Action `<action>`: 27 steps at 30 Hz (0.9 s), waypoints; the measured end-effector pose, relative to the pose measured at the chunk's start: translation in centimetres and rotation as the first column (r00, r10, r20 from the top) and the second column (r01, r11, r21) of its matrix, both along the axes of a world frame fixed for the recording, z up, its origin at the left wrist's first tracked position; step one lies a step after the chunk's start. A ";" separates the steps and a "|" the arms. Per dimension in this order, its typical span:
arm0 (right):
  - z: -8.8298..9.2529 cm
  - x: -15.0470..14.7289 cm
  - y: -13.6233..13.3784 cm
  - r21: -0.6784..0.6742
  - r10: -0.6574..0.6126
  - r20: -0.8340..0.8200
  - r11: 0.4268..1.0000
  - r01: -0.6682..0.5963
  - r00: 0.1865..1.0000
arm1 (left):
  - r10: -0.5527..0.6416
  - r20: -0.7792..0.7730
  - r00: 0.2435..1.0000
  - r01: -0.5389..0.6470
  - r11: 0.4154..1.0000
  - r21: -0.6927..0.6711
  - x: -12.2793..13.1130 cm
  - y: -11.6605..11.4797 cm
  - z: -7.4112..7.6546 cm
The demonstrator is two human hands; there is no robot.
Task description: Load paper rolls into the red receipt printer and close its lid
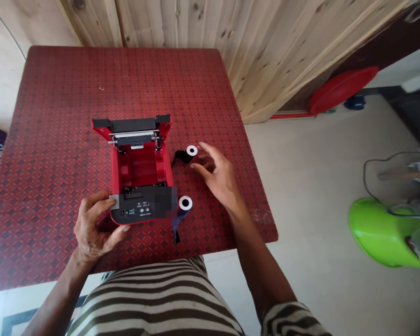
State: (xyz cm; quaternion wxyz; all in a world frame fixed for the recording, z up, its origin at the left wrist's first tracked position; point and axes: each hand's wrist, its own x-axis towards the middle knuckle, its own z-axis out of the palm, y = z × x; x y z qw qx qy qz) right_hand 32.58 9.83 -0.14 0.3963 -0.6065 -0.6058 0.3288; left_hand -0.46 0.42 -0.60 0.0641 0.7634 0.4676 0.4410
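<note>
Red open-lidded printer [140, 170], black ribbon roll [185, 156] beside it, another [185, 204] at its front corner

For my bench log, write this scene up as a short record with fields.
left hand: gripping the front left corner of the printer
right hand: open, beside the rear spool
printer: lid open, red inside
front spool: against the printer's right front corner
surface: red patterned table
</note>
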 end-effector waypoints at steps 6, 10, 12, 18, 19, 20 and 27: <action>0.3 -0.8 1.1 -0.011 0.070 0.010 0.998 -0.069 0.998 | -0.015 -0.010 1.000 0.016 0.999 0.044 0.4 0.1 0.3; 7.3 1.0 -2.5 0.013 0.313 -0.253 0.947 -0.320 0.915 | -0.033 -0.029 0.999 0.034 0.999 0.042 0.6 0.2 0.6; 10.9 1.1 -3.7 0.124 0.554 -0.304 0.830 -0.544 0.775 | -0.040 -0.032 0.999 0.042 0.998 0.044 0.6 0.2 0.7; 12.8 -5.7 -2.3 0.115 0.542 0.440 0.757 -0.643 0.716 | -0.047 -0.023 0.999 0.048 0.998 0.041 0.7 0.0 0.3; 12.1 -7.1 -1.8 0.128 0.496 0.549 0.746 -0.653 0.673 | -0.046 -0.016 0.999 0.047 0.998 0.033 0.7 0.0 0.2; 11.5 -8.3 -1.3 0.124 0.451 0.641 0.737 -0.664 0.621 | -0.045 -0.010 0.999 0.045 0.999 0.025 0.7 -0.1 0.1; 10.5 -11.1 -1.0 0.033 0.295 0.855 0.789 -0.613 0.426 | -0.079 0.039 0.996 0.079 0.997 -0.009 0.6 -0.3 -0.1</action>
